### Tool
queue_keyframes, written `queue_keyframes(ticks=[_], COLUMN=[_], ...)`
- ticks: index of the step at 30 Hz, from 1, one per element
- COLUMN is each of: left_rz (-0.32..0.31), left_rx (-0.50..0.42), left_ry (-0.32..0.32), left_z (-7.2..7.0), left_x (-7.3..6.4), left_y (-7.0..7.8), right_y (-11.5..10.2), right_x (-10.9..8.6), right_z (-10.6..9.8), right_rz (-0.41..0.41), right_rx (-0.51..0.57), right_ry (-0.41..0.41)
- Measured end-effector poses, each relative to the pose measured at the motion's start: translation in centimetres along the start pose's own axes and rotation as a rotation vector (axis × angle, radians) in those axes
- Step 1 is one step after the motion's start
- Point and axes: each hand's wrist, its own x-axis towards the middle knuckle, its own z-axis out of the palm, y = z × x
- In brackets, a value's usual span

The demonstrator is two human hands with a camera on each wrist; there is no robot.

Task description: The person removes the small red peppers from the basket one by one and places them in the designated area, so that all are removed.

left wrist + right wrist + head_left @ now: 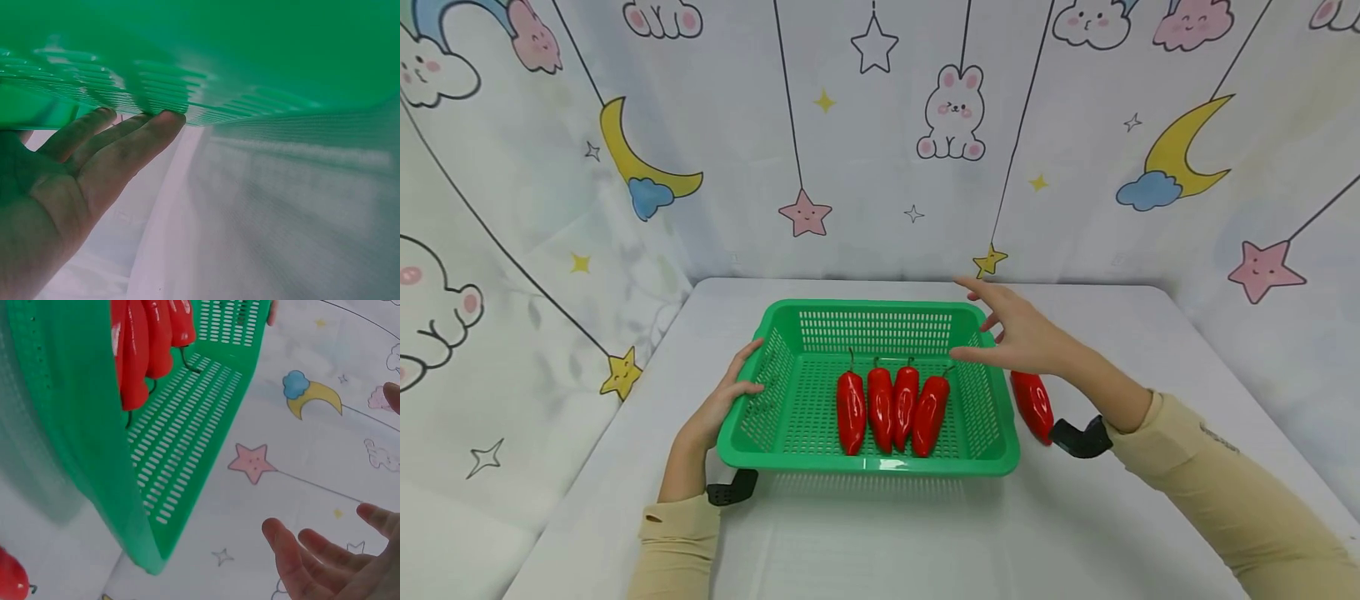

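Observation:
A green plastic basket (880, 465) with slotted walls stands in the middle of the white table. Inside it several red peppers (852, 412) with dark stems lie side by side. My left hand (718, 410) holds the basket's left rim, thumb over the edge; in the left wrist view its fingers (134, 140) touch the outer wall. Above the basket's right end, my right hand (1018, 333) is spread with thumb and fingers apart, holding nothing. Another red pepper (1033, 408) lies on the table right of the basket, its upper end hidden behind that hand.
The white table (880, 542) runs back to a cloth backdrop (880, 225) printed with moons, stars and rabbits. Cloth also hangs at both sides. Black wrist devices (1082, 437) sit on both forearms.

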Motion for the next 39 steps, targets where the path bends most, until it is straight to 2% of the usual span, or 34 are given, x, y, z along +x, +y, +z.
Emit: queue_keyframes(ticks=[14, 24, 39], left_rz=[0.001, -0.005, -0.020], left_rx=[-0.006, 0.011, 0.019], left_ry=[-0.002, 0.006, 0.019], left_z=[0.1, 0.1, 0.0], left_x=[0.2, 0.3, 0.0], left_y=[-0.1, -0.1, -0.3], right_y=[-2.4, -3.4, -4.1], right_x=[2.9, 4.2, 7.2], right_z=[1.1, 2.3, 6.1], right_rz=[-0.096, -0.084, -0.160], right_rx=[0.021, 0.061, 0.100], right_ry=[-0.038, -0.075, -0.126])
